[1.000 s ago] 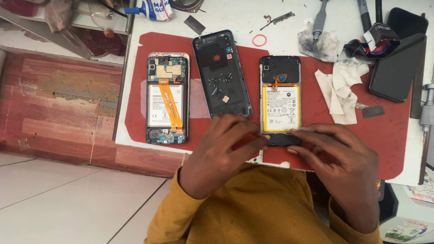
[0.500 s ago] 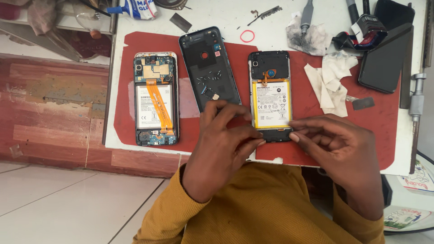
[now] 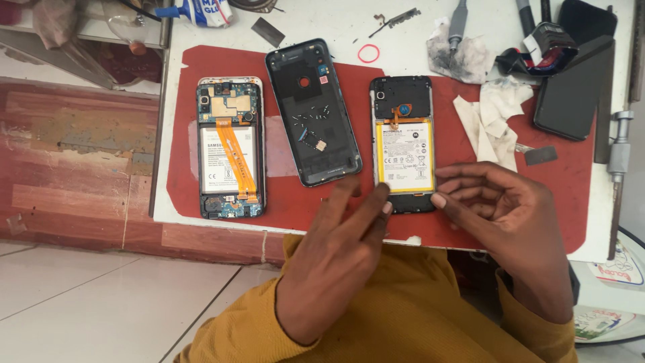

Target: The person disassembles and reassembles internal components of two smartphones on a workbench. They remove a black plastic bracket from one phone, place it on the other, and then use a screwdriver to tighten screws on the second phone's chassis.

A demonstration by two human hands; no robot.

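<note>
head | left hand [image 3: 336, 262] lower centre, fingers spread, empty, tips at bottom edge of right phone [image 3: 404, 143] | right hand [image 3: 507, 222] lower right, loosely curled, empty, fingertip at same edge | phone centre-right on red mat [image 3: 524, 202], battery exposed

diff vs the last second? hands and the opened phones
Both hands have eased off the opened phone with the yellow battery: a second ago they covered its lower end, now the left hand only touches its lower left edge and the right hand its lower right corner, fingers spread. Nothing picked up. The phone with the orange ribbon, the black back cover and the red mat lie as before.
</note>
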